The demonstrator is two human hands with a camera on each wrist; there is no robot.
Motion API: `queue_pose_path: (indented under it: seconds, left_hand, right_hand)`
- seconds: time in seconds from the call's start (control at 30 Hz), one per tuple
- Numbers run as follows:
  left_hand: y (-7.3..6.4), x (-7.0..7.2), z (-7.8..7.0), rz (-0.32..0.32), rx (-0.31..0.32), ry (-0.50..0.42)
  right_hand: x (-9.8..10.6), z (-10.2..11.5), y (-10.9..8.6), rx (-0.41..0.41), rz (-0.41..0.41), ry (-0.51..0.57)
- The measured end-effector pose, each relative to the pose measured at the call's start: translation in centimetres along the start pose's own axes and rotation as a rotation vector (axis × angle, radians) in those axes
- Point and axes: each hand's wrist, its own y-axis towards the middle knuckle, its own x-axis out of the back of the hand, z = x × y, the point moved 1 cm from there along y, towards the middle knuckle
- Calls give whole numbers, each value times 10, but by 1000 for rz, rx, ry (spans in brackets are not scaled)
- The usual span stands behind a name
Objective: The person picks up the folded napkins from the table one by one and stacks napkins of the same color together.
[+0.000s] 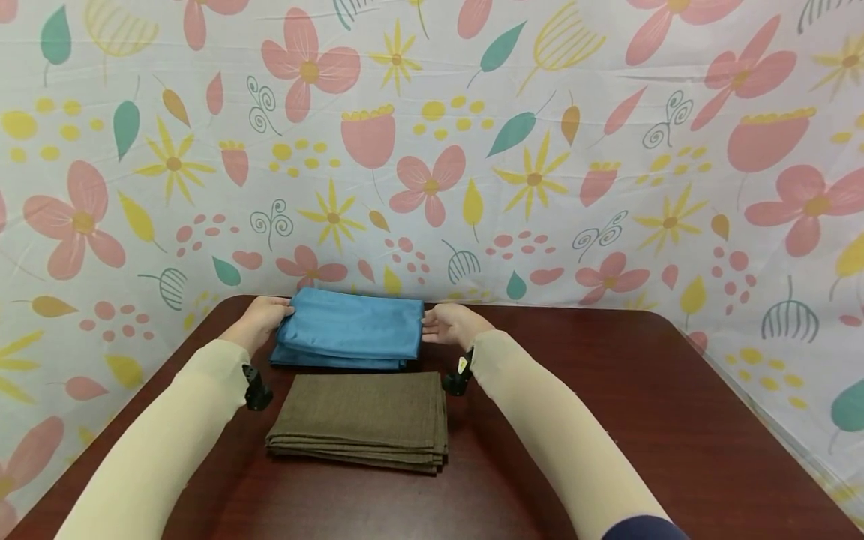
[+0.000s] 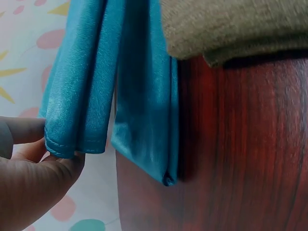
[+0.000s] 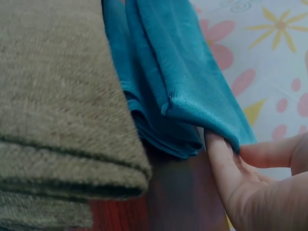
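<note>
A folded blue cloth (image 1: 358, 322) is held up at the far side of the table, slightly raised above another blue folded layer (image 1: 337, 363) that lies on the tabletop. My left hand (image 1: 259, 319) pinches its left end; the left wrist view shows the thumb and fingers (image 2: 29, 131) at the stitched corner. At the opposite end, my right hand (image 1: 455, 324) pinches a corner between thumb and fingers (image 3: 222, 161). Nearer to me lies a stack of folded olive-brown cloth (image 1: 364, 411), touched by neither hand. Whether the two blue layers are joined, I cannot tell.
The dark reddish-brown table (image 1: 594, 420) has rounded far corners. Right behind it hangs a white curtain (image 1: 432, 247) with a flower pattern. Both forearms reach past the olive-brown stack, one on each side.
</note>
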Motion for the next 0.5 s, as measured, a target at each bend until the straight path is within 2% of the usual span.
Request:
queue_pose_path:
  seconds: [0.23,0.5]
  left_hand:
    - [3,0,11,7,18,-17]
    - [6,-2,20,-6,2,20]
  right_hand:
    - [-1,-5,5,-15,-25,-14]
    - [-4,-8,12,-40,-38,-75]
